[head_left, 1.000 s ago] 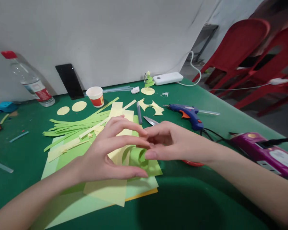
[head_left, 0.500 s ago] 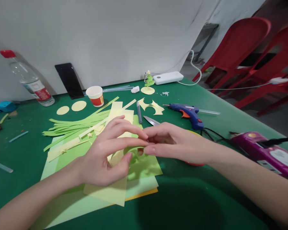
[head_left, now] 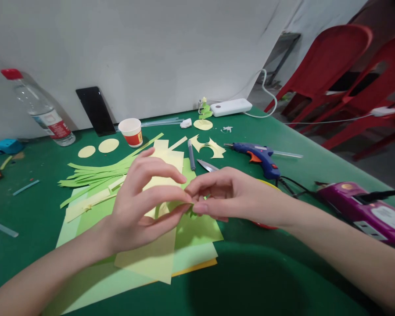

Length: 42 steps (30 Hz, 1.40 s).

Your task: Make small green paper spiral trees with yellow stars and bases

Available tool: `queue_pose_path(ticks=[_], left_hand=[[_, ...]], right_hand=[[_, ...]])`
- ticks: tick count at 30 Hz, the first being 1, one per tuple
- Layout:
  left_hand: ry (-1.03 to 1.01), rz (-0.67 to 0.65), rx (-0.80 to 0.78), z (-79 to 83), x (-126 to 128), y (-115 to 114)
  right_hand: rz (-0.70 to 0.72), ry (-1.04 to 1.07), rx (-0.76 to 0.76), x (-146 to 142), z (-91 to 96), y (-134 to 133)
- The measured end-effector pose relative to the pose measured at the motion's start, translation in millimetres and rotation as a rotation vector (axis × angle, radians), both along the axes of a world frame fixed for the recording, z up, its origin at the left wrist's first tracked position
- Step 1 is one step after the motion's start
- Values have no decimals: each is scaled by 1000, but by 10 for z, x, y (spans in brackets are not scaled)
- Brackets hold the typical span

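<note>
My right hand (head_left: 240,193) pinches a small green paper strip (head_left: 191,210) between thumb and forefinger. Most of the strip is hidden by the fingers. My left hand (head_left: 145,206) meets it from the other side, thumb and a finger closed on the strip's edge. Both hands are above stacked sheets of green and yellow paper (head_left: 151,263). Left of them lies a bundle of cut green strips (head_left: 98,173). Scissors (head_left: 208,166) lie partly under my right hand, blade tips showing.
Behind stand a paper cup (head_left: 131,131), a phone (head_left: 95,112) and a bottle (head_left: 52,118). A small paper tree (head_left: 204,109) stands near a white power strip (head_left: 231,107). To the right are a blue glue gun (head_left: 258,153) and a purple power strip (head_left: 365,210).
My left fingertips have drawn together, and the thumb now meets the finger at the green strip. The right hand has shifted slightly left. Other things have stayed in place.
</note>
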State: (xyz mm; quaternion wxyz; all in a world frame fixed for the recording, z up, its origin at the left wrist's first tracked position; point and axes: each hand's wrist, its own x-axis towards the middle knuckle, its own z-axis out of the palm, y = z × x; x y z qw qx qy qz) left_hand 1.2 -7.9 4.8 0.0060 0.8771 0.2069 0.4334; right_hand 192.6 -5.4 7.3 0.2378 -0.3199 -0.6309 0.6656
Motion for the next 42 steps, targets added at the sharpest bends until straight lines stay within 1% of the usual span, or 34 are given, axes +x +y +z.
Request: queue_pose_path(ticks=[4, 8, 11, 15, 20, 26, 31, 36, 42], left_hand=[[32, 74, 219, 1, -4, 13], [14, 134, 326, 0, 8, 19], [22, 158, 326, 21, 9, 24], [72, 152, 288, 57, 5, 24], [104, 127, 218, 60, 10, 7], [115, 100, 180, 55, 4, -5], [112, 96, 186, 50, 10, 4], [73, 139, 286, 34, -9, 11], [74, 194, 359, 41, -46, -6]], right_hand=[[-65, 120, -131, -6, -10, -21], [-72, 261, -185, 1, -21, -50], [-63, 293, -200, 1, -26, -57], [-66, 244, -175, 5, -34, -42], [-81, 196, -198, 20, -13, -18], [-113, 124, -148, 5, 10, -20], [-88, 124, -121, -6, -8, -36], [-113, 224, -236, -53, -39, -79], [-122, 390, -345, -129, -93, -126]])
